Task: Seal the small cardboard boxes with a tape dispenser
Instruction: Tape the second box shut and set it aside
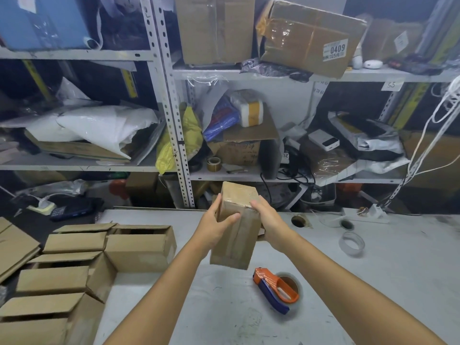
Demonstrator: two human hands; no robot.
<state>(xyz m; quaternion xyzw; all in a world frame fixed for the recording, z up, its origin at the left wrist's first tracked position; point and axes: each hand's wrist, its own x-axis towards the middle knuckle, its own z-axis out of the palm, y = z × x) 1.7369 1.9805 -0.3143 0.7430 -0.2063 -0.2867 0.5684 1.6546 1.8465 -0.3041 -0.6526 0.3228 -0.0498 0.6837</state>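
Both hands hold a small cardboard box (239, 242) upright above the grey table (373, 282). Clear tape runs down its front and over its top face. My left hand (214, 226) grips its left side with the thumb across the front. My right hand (267, 217) clasps its right side near the top. The orange and blue tape dispenser (276, 290) with a clear tape roll lies on the table just below and right of the box, touched by neither hand. Several small boxes with open flaps (82, 262) stand in a group at the left.
Two loose rolls of clear tape (352, 242) lie on the table at the right, near a round cable hole (298, 220). Cluttered metal shelves (174, 120) with cartons and bags rise behind the table. Flat cardboard (12, 247) is stacked at the far left.
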